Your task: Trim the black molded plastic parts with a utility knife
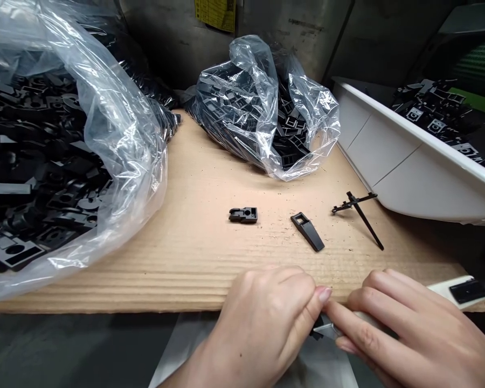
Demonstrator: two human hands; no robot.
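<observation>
My left hand is curled at the front edge of the cardboard sheet, its fingers pinched on a small black plastic part. My right hand meets it from the right, fingers closed on a thin metal blade that touches the part. On the cardboard beyond lie a small black clip, a black wedge-shaped piece and a thin black sprue.
A large clear bag full of black plastic parts fills the left. A smaller clear bag of parts stands at the back centre. A white bin with more parts is on the right. A white-and-black object lies by my right hand.
</observation>
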